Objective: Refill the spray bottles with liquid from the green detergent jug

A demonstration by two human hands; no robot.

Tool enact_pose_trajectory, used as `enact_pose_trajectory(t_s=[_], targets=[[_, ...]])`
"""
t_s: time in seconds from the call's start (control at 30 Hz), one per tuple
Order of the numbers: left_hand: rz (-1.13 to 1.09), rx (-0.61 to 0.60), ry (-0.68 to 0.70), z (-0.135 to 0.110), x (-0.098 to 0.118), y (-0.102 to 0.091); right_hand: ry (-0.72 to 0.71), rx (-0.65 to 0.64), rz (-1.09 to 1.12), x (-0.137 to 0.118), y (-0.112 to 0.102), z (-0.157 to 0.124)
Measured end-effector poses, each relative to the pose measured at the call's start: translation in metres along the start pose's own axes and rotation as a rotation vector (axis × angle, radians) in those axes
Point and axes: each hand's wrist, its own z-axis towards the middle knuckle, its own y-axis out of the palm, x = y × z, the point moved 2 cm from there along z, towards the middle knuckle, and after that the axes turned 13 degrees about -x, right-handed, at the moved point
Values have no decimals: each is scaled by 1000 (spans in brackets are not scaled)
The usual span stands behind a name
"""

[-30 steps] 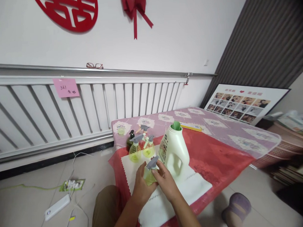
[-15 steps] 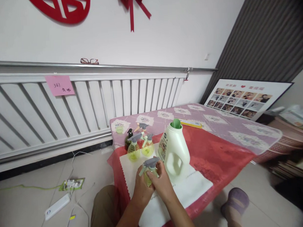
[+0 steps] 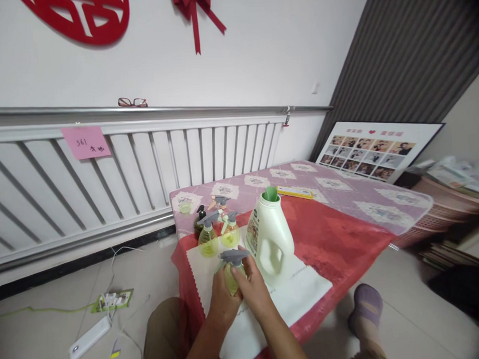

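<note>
Between my two hands is a small spray bottle (image 3: 232, 276) with a grey trigger head and pale yellow-green liquid. My left hand (image 3: 223, 300) wraps round its body from the left. From the right, my right hand (image 3: 253, 284) grips it, with the thumb across the front and fingers up by the grey head. Just beyond stand a yellow-green spray bottle (image 3: 208, 241) and a second one (image 3: 230, 233) with a pale green trigger. Close on the right is a large cream detergent jug (image 3: 271, 236), upright, with a green cup (image 3: 270, 194) in its mouth.
White cloth (image 3: 306, 290) and red sheeting (image 3: 335, 231) lie on the table's floral cover (image 3: 337, 184). A dark pump bottle (image 3: 199, 220), a small green cup (image 3: 185, 205) and a yellow box (image 3: 295, 192) stand farther back. A power strip (image 3: 112, 300) lies on the floor at left.
The view has shifted slightly. Both hands keep hold of the spray bottle, and its trigger head has turned a little. The other bottles and the jug stay in place.
</note>
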Motion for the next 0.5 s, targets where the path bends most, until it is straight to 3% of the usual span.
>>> enact_pose_trajectory(t_s=[0.1, 0.27, 0.5], targets=[[15, 11, 5, 0, -1, 0, 1, -22, -38, -2, -2, -1], [37, 25, 31, 0, -4, 0, 43, 142, -65, -1, -2, 5], [18, 7, 39, 0, -2, 0, -67, 89, -207, -17, 0, 3]])
